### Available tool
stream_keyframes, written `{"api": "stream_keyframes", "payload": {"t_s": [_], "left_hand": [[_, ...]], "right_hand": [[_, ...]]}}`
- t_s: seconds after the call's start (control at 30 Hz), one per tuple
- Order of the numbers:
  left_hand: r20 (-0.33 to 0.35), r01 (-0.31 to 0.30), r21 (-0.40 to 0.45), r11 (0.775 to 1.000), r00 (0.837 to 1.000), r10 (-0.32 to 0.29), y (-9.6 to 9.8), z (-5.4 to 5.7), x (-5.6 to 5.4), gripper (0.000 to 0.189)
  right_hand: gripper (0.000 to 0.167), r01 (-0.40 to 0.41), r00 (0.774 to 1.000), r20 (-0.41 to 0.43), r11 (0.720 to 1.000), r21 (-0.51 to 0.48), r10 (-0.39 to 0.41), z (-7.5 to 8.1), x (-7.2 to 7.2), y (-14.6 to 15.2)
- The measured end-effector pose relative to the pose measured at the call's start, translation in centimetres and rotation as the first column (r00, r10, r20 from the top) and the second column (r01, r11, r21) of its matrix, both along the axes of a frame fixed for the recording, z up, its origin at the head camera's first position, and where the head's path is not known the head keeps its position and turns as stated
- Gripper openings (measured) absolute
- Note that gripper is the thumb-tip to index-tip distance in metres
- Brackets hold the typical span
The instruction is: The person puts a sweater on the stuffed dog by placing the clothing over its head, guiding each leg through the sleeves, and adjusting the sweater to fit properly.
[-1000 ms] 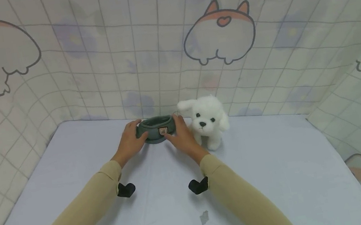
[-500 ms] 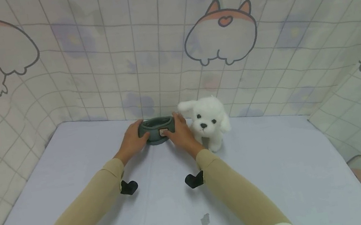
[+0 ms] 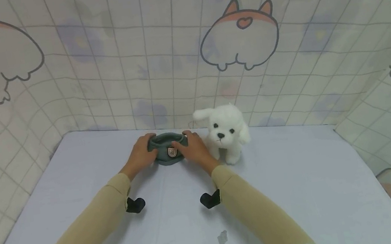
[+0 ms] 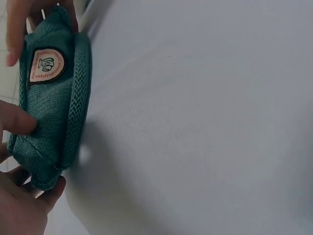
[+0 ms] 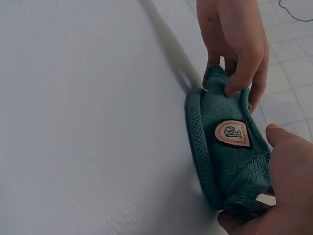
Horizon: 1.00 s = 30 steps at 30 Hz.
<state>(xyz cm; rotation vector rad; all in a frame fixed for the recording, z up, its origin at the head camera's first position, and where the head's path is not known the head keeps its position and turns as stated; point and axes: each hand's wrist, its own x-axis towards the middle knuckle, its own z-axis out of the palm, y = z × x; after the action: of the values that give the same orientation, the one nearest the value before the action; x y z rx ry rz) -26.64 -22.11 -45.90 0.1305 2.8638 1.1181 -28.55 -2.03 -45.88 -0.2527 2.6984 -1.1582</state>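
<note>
A small teal knitted sweater (image 3: pixel 163 154) with a rolled hem and an orange-pink badge (image 5: pixel 232 132) is held between both hands at the back of the table. My left hand (image 3: pixel 142 153) grips its left end, thumb on the front and fingers behind, as the left wrist view also shows on the knit (image 4: pixel 46 105). My right hand (image 3: pixel 195 150) holds the other end, fingers under and behind the sleeve; its thumb lies near the top edge, above the badge. Just right of that hand stands a white plush dog (image 3: pixel 228 132), facing forward.
The pale table (image 3: pixel 302 190) bears a small grey patch (image 3: pixel 222 238) near the front. A white gridded curtain (image 3: pixel 158 73) with cartoon corgis closes off the back and sides. Black wrist mounts (image 3: pixel 135 205) stick out from the sleeves.
The sweater has come a little nearer to me and turned slightly, its badge lower. My right thumb has shifted from the badge up towards the top edge. The plush dog stays put.
</note>
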Motion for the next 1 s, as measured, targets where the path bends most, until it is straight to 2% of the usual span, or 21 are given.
{"api": "stream_keyframes", "payload": {"t_s": [0.17,0.4,0.67,0.8,1.0], "left_hand": [[0.032,0.01,-0.003,1.0,0.999,-0.01,-0.4,0.2,0.9,0.058],[0.044,-0.017,0.004,1.0,0.999,0.017,-0.4,0.8,1.7,0.053],[0.045,0.004,-0.028,1.0,0.999,-0.003,0.1,0.7,1.9,0.045],[0.01,0.011,-0.019,1.0,1.0,-0.011,0.4,0.8,2.0,0.038],[-0.096,0.041,0.041,0.998,0.995,-0.037,0.9,1.2,2.5,0.032]], "right_hand": [[0.072,0.0,1.0,0.005,1.0,0.014,0.0,0.0,0.8,-0.2],[0.062,0.025,1.0,0.013,0.999,0.039,-0.026,0.0,1.4,-0.4],[0.053,-0.052,0.998,0.054,0.99,0.128,0.046,0.0,1.5,-0.5],[0.052,-0.071,0.996,0.07,0.99,0.122,0.062,0.2,1.7,-0.5],[0.045,-0.069,0.996,0.068,0.989,0.134,0.06,0.3,1.9,-0.3]]}}
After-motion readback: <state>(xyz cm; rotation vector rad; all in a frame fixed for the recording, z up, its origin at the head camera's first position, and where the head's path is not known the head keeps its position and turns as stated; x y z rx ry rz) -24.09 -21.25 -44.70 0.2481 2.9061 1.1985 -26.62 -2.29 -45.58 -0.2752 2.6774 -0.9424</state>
